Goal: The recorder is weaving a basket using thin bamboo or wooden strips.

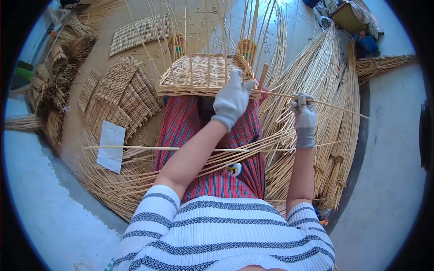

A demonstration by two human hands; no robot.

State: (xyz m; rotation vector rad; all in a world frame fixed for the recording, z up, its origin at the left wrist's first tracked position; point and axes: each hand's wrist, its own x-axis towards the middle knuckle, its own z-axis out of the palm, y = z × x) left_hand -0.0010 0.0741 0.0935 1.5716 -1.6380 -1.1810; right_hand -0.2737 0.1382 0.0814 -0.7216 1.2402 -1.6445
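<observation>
A shallow woven wicker basket [192, 77] rests on my knees, with several thin stakes standing up from its edges. My left hand [231, 100], in a pale grey glove, is closed on the basket's near rim by the right corner. From that corner a long wicker strand [346, 109] runs out to the right. My right hand [304, 115], gloved too, is raised with its fingers pinched around this strand. A wooden peg [263, 76] sticks up at the right corner, and another peg [154, 70] stands at the left one. What lies under my left fingers is hidden.
Loose strands [226, 158] lie across my lap beside a small round white-rimmed object [234, 170]. Big bundles of strands [330, 67] spread over the floor at right. Woven panels [120, 86] and a white sheet [111, 145] lie at left, near dry stalk bundles [58, 72].
</observation>
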